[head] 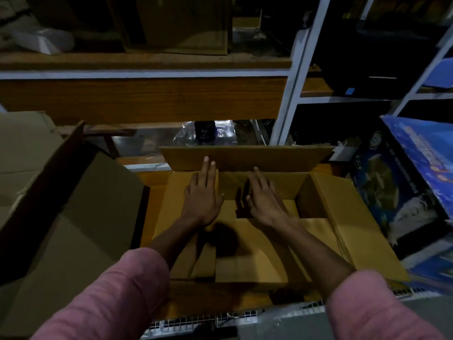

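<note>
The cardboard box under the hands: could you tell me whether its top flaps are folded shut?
No, the flaps of the cardboard box stand spread open, and the left hand and right hand reach over its open top.

Brown cardboard box [326, 217], open, flaps splayed, upright, on table

Far flap [245, 158] partly hides black jar [204, 132].

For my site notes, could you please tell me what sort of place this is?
Likely a storeroom or packing area: shelving with stored goods, an open carton with a second carton beside it, and blue boxes.
</note>
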`<state>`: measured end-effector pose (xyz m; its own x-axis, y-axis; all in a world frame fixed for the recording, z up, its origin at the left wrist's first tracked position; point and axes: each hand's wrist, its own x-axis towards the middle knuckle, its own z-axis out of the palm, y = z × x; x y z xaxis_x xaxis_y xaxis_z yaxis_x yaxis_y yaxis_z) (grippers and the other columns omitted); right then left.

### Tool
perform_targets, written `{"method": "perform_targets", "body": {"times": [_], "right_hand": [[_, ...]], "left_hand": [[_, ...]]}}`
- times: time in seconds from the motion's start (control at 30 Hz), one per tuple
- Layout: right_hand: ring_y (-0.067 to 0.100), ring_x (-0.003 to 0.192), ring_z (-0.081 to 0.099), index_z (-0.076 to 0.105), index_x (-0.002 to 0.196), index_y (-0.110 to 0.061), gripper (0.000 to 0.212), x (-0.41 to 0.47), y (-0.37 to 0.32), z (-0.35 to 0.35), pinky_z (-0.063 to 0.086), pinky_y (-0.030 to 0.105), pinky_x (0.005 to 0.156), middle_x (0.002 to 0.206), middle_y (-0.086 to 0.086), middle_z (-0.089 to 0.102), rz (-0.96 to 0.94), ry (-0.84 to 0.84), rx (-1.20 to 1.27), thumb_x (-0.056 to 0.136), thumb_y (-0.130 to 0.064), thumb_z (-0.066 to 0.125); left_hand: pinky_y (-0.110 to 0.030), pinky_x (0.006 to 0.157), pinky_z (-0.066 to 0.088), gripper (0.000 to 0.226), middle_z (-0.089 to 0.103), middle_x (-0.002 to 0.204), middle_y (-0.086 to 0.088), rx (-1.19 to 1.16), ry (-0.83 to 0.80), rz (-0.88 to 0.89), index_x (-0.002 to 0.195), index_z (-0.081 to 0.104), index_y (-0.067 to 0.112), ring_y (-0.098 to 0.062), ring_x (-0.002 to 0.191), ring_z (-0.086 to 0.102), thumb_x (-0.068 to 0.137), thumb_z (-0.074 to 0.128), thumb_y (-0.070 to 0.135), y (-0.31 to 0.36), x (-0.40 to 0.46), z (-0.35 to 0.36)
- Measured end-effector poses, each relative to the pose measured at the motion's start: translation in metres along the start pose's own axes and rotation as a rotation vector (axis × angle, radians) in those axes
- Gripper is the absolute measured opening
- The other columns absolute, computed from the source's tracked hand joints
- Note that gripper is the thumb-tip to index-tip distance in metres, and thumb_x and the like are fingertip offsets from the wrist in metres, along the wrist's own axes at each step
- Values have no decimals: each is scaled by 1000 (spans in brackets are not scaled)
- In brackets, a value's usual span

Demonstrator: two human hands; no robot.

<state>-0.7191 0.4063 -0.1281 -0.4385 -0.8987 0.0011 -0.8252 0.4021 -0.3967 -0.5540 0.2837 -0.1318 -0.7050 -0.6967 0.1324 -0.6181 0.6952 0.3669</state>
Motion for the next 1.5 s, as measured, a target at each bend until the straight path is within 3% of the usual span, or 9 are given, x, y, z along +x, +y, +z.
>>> {"method": "perform_targets", "body": {"times": [0.3, 0.43, 0.83, 0.93, 1.0, 1.07, 1.1, 1.3, 1.5], "right_hand": [[37, 150, 3, 18, 158, -13, 66, 86, 6, 26, 23, 49, 119, 167, 4, 3, -8, -25, -135, 102, -27, 51], [38, 140, 23, 38, 148, -9, 59, 107, 15, 38, 24, 41, 113, 156, 12, 33, -17, -20, -134, 96, -20, 61], [32, 113, 50, 63, 113, -18, 18, 120, 10, 49, 46, 41, 81, 119, 7, 60, 158, 85, -191, 95, -21, 58], [34, 115, 50, 61, 110, -18, 18, 113, 13, 42, 46, 43, 84, 118, 9, 59, 105, 40, -179, 94, -17, 55], [38, 121, 46, 59, 107, -16, 18, 104, 10, 36, 46, 44, 91, 125, 13, 55, 46, 17, -141, 90, -12, 54], [36, 133, 34, 56, 114, -15, 21, 83, 1, 32, 39, 42, 102, 144, 16, 40, 39, 3, -52, 94, -13, 52], [34, 138, 30, 55, 122, -16, 25, 69, -4, 30, 35, 41, 107, 151, 14, 33, 39, -12, 0, 97, -16, 51], [33, 116, 57, 57, 125, -19, 31, -24, -21, 15, 51, 43, 88, 127, 9, 59, 135, -69, 8, 96, -29, 53], [30, 147, 25, 34, 149, -24, 53, -83, -27, 40, 21, 58, 112, 157, 4, 32, -55, -183, -214, 100, -41, 46]], "left_hand": [[-72, 113, 6, 77, 2, 169, 7, 118, -173, -229, 159, 8, 29, -32, 153, 6, 96, 28, 68, -30, 60, 26], [-75, 108, 6, 77, 19, 165, 4, 221, -130, -205, 154, 24, 29, -33, 150, 13, 91, 23, 74, -32, 59, 35], [-71, 112, -3, 93, 8, 168, -4, 118, -153, -175, 158, 18, 23, -34, 154, 1, 83, 9, 78, -28, 46, 26], [-67, 114, -7, 82, 27, 162, -12, 258, -217, 21, 152, 30, 18, -35, 150, 20, 90, 40, 70, -24, 34, 27], [-47, 119, -17, 50, 48, 139, -25, 351, -402, 150, 131, 46, 1, -26, 136, 44, 101, 53, 40, -15, 27, 16], [-20, 112, 26, 33, 48, 85, -20, 277, -528, 259, 79, 45, 1, -7, 86, 51, 108, 39, 16, 6, 22, -1], [-26, 98, 39, 37, 42, 74, -9, 241, -491, 316, 72, 39, 13, -6, 70, 43, 108, 39, 18, 17, 20, -8], [-40, 102, 38, 32, 61, 123, -11, 573, -543, 282, 123, 57, 15, -28, 111, 60, 104, 45, 38, 62, -2, -36], [-42, 102, 33, 24, 67, 87, 3, 755, -266, 173, 105, 68, 23, -17, 84, 64, 101, 50, 39, 82, -31, -59]]}}
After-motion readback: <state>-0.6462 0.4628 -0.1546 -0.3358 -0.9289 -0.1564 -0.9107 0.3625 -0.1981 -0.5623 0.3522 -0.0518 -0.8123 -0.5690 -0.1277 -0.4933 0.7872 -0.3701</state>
